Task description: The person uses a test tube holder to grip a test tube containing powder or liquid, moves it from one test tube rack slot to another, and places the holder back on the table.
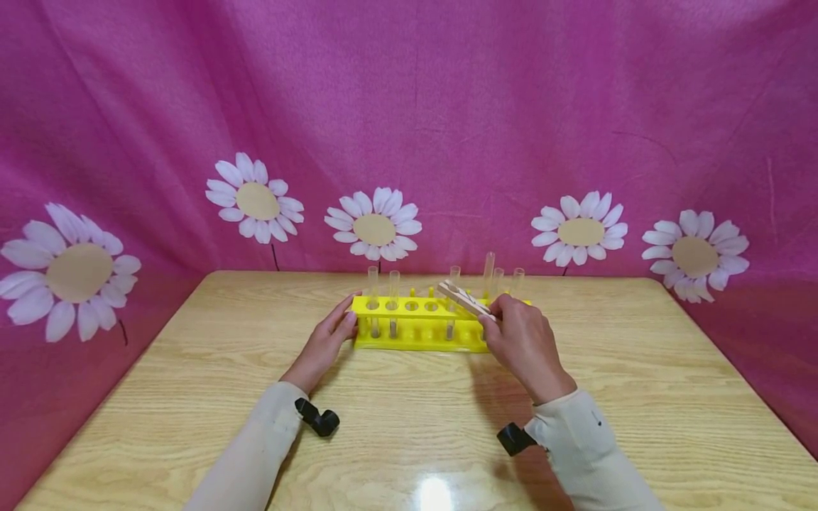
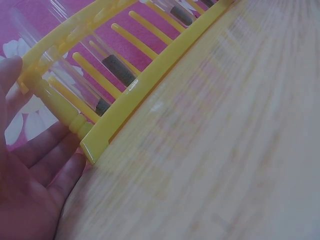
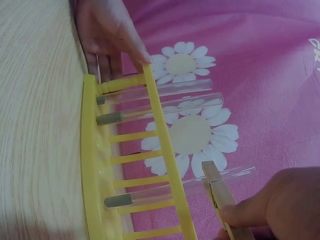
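A yellow test tube rack [image 1: 418, 347] stands on the table, holding several clear test tubes with dark grey matter in their bottoms. My left hand [image 1: 322, 348] grips the rack's left end, its thumb at the top corner and the other fingers by the end post [image 2: 62, 105]. In my right hand [image 1: 527, 341] is a wooden test tube clamp [image 1: 463, 298], slanting up to the left above the rack. Its tip lies against or just beside a middle test tube [image 3: 150, 193]; whether it pinches the glass I cannot tell. My right hand hides the rack's right part.
More tubes rise at the rack's right end, including one taller tube [image 1: 488, 273]. Yellow pegs [image 2: 135, 42] line the rack's back. Behind the wooden table [image 1: 409, 411] hangs a pink cloth [image 1: 447, 128] with white daisies. Black wrist mounts [image 1: 317, 417] jut from both sleeves.
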The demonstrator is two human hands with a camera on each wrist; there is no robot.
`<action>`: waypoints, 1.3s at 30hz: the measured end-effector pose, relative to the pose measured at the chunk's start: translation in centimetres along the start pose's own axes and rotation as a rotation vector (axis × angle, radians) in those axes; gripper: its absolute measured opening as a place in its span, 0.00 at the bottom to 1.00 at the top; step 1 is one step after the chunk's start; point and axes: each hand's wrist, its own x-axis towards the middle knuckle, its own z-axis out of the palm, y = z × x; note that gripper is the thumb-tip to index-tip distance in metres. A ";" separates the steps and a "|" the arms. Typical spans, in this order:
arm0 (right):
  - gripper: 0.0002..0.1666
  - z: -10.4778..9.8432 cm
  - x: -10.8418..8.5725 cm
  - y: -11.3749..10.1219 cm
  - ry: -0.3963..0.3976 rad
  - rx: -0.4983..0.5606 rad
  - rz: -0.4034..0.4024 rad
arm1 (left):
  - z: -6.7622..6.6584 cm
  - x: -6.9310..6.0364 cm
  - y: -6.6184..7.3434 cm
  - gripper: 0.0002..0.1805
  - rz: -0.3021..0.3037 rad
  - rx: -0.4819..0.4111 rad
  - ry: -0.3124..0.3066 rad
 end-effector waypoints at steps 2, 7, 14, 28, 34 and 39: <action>0.10 0.0 0.0 0.0 -0.001 -0.005 0.000 | -0.1 0.3 -0.4 0.28 0.001 -0.001 -0.001; 0.11 0.0 0.1 0.0 -0.002 -0.008 -0.004 | -0.4 1.3 -2.5 0.28 0.027 -0.001 0.013; 0.10 0.1 0.0 0.1 0.007 -0.011 -0.027 | -0.5 1.6 -3.1 0.29 0.029 0.001 0.018; 0.08 -0.2 0.0 0.1 0.021 0.015 -0.041 | -0.5 1.4 -3.0 0.29 0.030 0.013 0.021; 0.08 -0.3 -0.1 0.0 0.025 0.029 -0.039 | -0.4 1.3 -2.8 0.30 0.027 0.017 0.032; 0.07 -0.4 -0.1 0.0 0.038 0.041 -0.046 | -0.4 1.3 -2.7 0.29 0.023 0.019 0.037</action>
